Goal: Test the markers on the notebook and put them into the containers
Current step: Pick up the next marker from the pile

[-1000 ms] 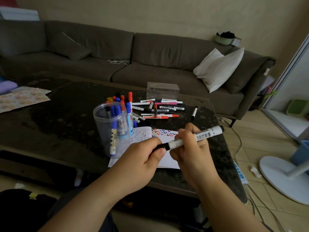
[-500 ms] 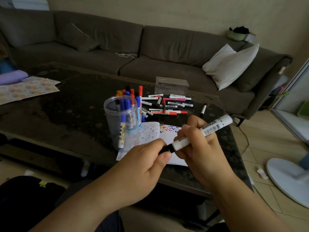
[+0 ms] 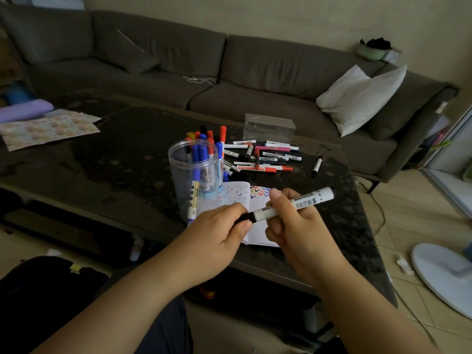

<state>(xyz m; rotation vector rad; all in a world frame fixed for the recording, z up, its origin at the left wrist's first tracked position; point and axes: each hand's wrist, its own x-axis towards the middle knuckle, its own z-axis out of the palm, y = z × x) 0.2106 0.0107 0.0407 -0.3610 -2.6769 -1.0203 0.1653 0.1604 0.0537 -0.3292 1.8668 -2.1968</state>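
My right hand [image 3: 293,226] grips the white barrel of a black-capped marker [image 3: 309,200], held above the open notebook [image 3: 237,195]. My left hand [image 3: 219,228] pinches the marker's black cap end. The notebook pages show several coloured tick marks. A clear round jar [image 3: 196,180] holding blue, red and black markers stands just left of the notebook. A second jar behind it is mostly hidden. A pile of loose markers [image 3: 263,157] lies further back on the dark table [image 3: 102,162], with one black marker [image 3: 316,166] apart to the right. A clear rectangular box [image 3: 269,127] sits behind the pile.
Patterned paper [image 3: 48,129] and a purple roll [image 3: 23,111] lie at the table's left end. A grey sofa [image 3: 204,67] with a white cushion [image 3: 362,95] runs behind. A white fan base [image 3: 444,274] and a cable are on the floor at right.
The view has shifted slightly. Both hands stay on the marker, which has tilted a little; the cap end remains pinched in my left hand.
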